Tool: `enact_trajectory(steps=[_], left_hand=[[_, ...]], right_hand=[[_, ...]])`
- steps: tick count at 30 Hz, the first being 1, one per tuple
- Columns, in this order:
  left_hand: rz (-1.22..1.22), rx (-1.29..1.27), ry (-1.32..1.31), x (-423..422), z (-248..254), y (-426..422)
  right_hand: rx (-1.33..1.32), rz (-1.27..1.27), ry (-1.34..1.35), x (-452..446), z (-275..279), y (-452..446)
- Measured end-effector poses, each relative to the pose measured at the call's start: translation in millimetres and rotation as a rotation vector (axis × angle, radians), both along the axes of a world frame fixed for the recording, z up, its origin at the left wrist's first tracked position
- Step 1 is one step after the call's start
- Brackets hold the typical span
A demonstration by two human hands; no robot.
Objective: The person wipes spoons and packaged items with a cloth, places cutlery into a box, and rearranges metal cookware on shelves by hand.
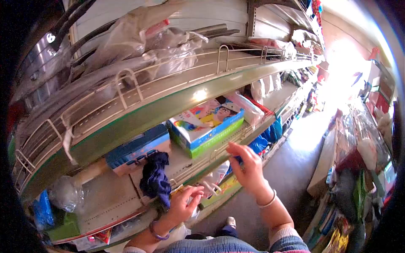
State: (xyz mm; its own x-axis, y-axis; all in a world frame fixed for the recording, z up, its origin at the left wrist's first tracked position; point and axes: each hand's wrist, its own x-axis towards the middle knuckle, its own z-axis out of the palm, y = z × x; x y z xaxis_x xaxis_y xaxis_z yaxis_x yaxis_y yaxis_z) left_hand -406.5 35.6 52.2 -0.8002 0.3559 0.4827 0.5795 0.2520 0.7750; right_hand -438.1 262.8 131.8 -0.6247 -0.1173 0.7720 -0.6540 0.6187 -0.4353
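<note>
My left hand point(184, 205) is near the front edge of a middle shelf point(185, 166), with its fingers loosely bent and apart and nothing visible in them. Just left of it, a crumpled dark blue cloth point(154, 175) hangs over the shelf edge. My right hand point(248, 168) is raised in front of the same shelf, thumb and fingers apart, holding nothing that I can see. Behind it on the shelf lies a flat box with a colourful printed lid point(206, 120) and blue and green sides. A blue box point(139, 145) stands to the left of that one.
Above runs an upper shelf with a wire rail point(223, 59), loaded with plastic-wrapped goods point(168, 50). Clear plastic point(69, 192) and a green item point(63, 227) sit at lower left. A grey aisle floor point(291, 164) leads away, with piled goods point(358, 168) along the right.
</note>
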Motion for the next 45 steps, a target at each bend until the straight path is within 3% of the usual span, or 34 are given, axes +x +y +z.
enact_trajectory(steps=[6, 11, 18, 20, 22, 23, 28, 30, 34, 37, 43, 45], left_hand=[[0.208, -0.197, 0.641, -40, 78, 51], [0.347, -0.369, 0.956, -61, 154, 83], [0.709, -0.540, 1.236, -66, 247, 77], [0.850, -0.643, 1.203, -66, 277, 72], [0.828, -0.567, 1.084, -76, 303, 65], [0.791, -0.516, 0.977, -81, 313, 61], [0.738, -0.835, 0.737, -113, 331, 51], [0.764, -0.946, 0.703, -124, 334, 49], [0.765, -0.810, 0.883, -143, 338, 28], [0.796, -0.873, 0.935, -146, 338, 15], [0.931, -1.048, 0.880, -149, 339, 3], [0.983, -1.050, 0.742, -147, 341, 5]], right_hand=[[0.014, 0.051, 0.290, -78, 78, 81], [-0.007, 0.185, 0.447, -133, 162, 112], [0.400, 0.300, 0.673, -181, 248, 87], [0.539, 0.206, 0.817, -199, 260, 71], [0.679, 0.112, 0.905, -211, 267, 58], [0.771, 0.086, 0.850, -213, 272, 51], [1.106, -0.053, 0.530, -219, 292, 13], [1.106, -0.038, 0.502, -232, 294, 5], [1.049, 0.189, 0.273, -247, 299, -1], [0.950, 0.359, 0.352, -259, 298, 3], [0.846, 0.314, 0.416, -255, 302, 17], [0.803, 0.231, 0.429, -254, 303, 23]])
